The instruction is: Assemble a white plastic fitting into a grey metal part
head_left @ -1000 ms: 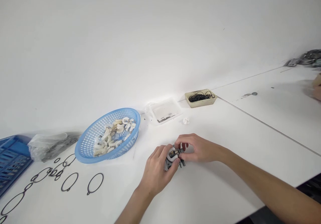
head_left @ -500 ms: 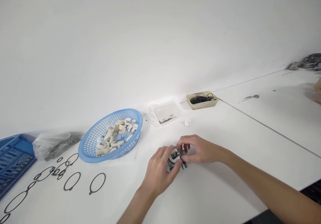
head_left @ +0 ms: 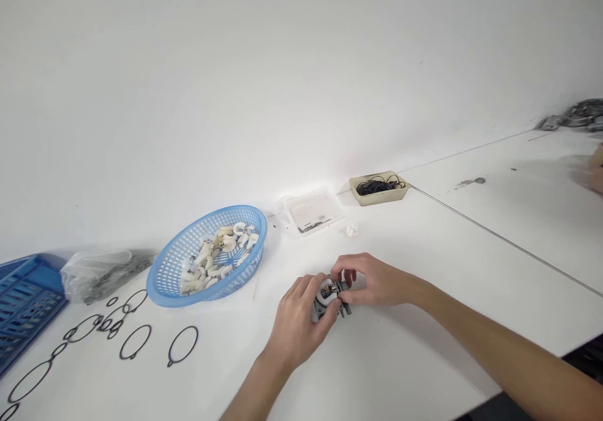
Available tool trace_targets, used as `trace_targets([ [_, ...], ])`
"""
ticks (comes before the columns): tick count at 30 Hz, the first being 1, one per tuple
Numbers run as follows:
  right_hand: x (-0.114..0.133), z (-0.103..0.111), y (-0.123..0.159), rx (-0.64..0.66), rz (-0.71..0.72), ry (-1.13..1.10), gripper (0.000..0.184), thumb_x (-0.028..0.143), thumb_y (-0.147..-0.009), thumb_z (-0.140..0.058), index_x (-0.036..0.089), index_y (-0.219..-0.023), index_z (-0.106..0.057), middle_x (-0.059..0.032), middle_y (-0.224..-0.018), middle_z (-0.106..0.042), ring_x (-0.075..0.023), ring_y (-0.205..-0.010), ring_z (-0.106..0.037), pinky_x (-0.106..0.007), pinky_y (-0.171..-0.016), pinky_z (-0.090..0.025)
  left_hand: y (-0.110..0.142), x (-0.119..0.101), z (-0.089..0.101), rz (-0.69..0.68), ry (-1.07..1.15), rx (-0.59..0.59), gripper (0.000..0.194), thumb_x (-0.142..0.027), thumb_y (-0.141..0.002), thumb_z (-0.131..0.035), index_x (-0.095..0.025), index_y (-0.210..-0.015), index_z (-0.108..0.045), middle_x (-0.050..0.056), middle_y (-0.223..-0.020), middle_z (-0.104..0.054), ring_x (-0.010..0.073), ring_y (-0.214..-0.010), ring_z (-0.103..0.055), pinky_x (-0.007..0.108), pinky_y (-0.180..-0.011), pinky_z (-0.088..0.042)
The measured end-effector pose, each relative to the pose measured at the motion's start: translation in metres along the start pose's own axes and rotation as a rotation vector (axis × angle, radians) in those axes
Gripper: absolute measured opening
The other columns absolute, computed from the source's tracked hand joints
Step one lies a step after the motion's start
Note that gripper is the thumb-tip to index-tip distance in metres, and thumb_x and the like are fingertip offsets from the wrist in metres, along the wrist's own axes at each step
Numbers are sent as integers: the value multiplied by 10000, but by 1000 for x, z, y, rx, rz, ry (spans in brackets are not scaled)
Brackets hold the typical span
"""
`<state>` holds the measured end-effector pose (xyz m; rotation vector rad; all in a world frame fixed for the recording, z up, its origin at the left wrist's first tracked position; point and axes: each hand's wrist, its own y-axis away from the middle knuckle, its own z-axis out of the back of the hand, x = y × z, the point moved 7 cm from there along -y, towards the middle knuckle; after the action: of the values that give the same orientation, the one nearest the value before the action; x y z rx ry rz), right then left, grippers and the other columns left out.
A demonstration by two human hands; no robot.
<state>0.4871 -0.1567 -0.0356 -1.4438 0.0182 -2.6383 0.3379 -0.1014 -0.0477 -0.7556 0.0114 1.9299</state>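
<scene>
On the white table, a small grey metal carburetor body [head_left: 346, 308] sits between my two hands, with brass bits showing in its middle. A white C-shaped float [head_left: 325, 299] lies on its upper face. My left hand [head_left: 301, 313] is curled round the left side, its thumb along the near edge and its fingers over the far edge. From the right, my right hand [head_left: 370, 281] has its thumb and fingertips closed on the right part of the carburetor body; whether a small piece is pinched there is hidden.
Left stands a blue basket [head_left: 159, 283] of white floats. Black rubber rings [head_left: 183, 345] lie before it, near a plastic bag [head_left: 94, 273] and blue crate [head_left: 28, 308]. Behind my hands are a clear tray [head_left: 313, 210] and a cream tray [head_left: 384, 197] of black rings. Another person's hand [head_left: 597, 169] shows far right.
My hands and the carburetor body stay almost exactly in place. The whole view has shifted very slightly.
</scene>
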Motion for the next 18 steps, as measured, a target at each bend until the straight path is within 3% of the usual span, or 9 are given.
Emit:
trace_targets([
  [18,2,1,-1,8,46,17,181,297,-840,-682,230,-1006,-654,12,-1029,-646,-131,-895,-566,-256,-810,-478,0,-4,1,-23,-13,-10,305,-408,-1002,-493,-270,-1274,-510,55,-1115,-635,213,-991,-602,350,-809,-506],
])
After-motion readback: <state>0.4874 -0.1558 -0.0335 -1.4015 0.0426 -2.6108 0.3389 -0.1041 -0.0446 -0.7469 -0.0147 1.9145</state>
